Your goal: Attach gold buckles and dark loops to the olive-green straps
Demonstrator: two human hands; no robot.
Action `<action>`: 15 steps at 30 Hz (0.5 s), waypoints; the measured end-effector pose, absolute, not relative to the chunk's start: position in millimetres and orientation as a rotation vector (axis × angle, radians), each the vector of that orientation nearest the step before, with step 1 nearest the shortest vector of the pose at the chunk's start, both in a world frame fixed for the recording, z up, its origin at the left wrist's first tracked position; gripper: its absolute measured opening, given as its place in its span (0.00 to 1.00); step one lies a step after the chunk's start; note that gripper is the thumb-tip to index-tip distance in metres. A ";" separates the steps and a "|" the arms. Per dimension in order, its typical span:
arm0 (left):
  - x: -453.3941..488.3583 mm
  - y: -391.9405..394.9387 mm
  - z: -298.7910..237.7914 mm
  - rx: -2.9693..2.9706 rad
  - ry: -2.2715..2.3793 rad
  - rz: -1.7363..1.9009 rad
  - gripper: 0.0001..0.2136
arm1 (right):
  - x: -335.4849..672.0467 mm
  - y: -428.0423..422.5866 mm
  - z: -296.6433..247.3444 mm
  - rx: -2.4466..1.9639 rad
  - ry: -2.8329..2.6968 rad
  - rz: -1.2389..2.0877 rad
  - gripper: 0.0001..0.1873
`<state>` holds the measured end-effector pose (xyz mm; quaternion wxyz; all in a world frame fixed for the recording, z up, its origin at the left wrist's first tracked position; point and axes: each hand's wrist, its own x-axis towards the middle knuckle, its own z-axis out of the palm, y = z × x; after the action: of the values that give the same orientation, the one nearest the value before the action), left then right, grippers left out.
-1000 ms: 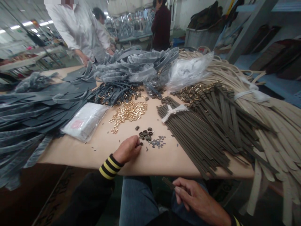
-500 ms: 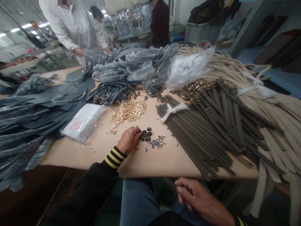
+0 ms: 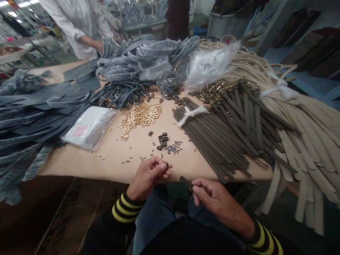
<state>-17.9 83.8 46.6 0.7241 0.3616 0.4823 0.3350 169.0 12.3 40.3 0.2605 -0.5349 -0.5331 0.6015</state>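
With your hands apart at the near edge of the table [image 3: 106, 165], left hand [image 3: 147, 176] pinching a small dark piece [image 3: 166, 164], right hand [image 3: 219, 201] gripping a dark strip [image 3: 186, 181], hold the free tip steady.

A person's left hand [image 3: 150, 175] and right hand [image 3: 216, 198] sit apart, low in view, backs mostly upward, fingers angled toward each other. On each, the thumb pinches against curled fingers. The sleeved left forearm [image 3: 106, 226] and right forearm [image 3: 268, 242] slant inward from the lower corners.
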 end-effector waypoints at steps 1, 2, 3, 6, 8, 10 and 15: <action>-14.3 71.8 45.3 0.695 1.034 0.729 0.12 | 167.6 12.4 42.3 -1.459 -1.448 1.600 0.14; -11.3 61.6 43.2 0.614 1.019 0.725 0.12 | 166.0 12.0 43.5 -1.470 -1.452 1.579 0.13; -8.9 53.4 40.4 0.554 1.017 0.731 0.13 | 164.5 11.3 44.1 -1.480 -1.458 1.563 0.13; -5.5 39.2 31.7 0.500 1.047 0.761 0.12 | 160.7 7.8 43.6 -1.504 -1.505 1.537 0.12; -4.9 34.8 28.2 0.552 1.058 0.778 0.11 | 159.6 5.1 43.1 -1.518 -1.555 1.521 0.11; -3.7 30.9 26.7 0.665 1.065 0.777 0.11 | 159.9 2.6 43.4 -1.534 -1.623 1.507 0.11; 4.3 17.3 25.9 0.877 1.064 0.683 0.11 | 161.9 -3.9 45.1 -1.458 -1.831 1.525 0.12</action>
<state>4.3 17.3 25.9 0.7184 0.3965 0.4809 0.3090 161.9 -3.9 45.1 0.1734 -0.5141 -0.6455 0.5376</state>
